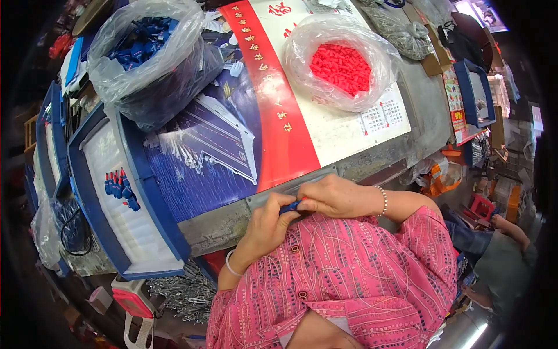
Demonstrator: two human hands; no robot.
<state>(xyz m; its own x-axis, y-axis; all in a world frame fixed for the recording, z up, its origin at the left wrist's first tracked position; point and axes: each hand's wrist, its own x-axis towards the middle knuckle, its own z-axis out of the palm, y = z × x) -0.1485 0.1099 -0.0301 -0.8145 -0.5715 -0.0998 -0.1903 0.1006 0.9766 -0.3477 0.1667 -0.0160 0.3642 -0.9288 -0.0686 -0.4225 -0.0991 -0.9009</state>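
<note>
My left hand (268, 222) is closed in a pinch on a small blue plastic piece (289, 207) near the table's front edge. My right hand (332, 196) meets it from the other side, thumb and fingertips closed on a small red part (301, 202) at the end of the blue piece. The fingers cover most of both, so how they join cannot be seen. Several blue pieces with red tips (119, 187) lie in a white-lined blue tray (156, 232) at the left.
An open clear bag of blue pieces (142, 46) stands at the far left. Another clear bag (381, 64) holds small red parts (343, 68) at the far middle. A printed poster (285, 139) covers the tabletop. Thin metal rods (185, 294) lie below the tray. Another person (503, 262) is at the right.
</note>
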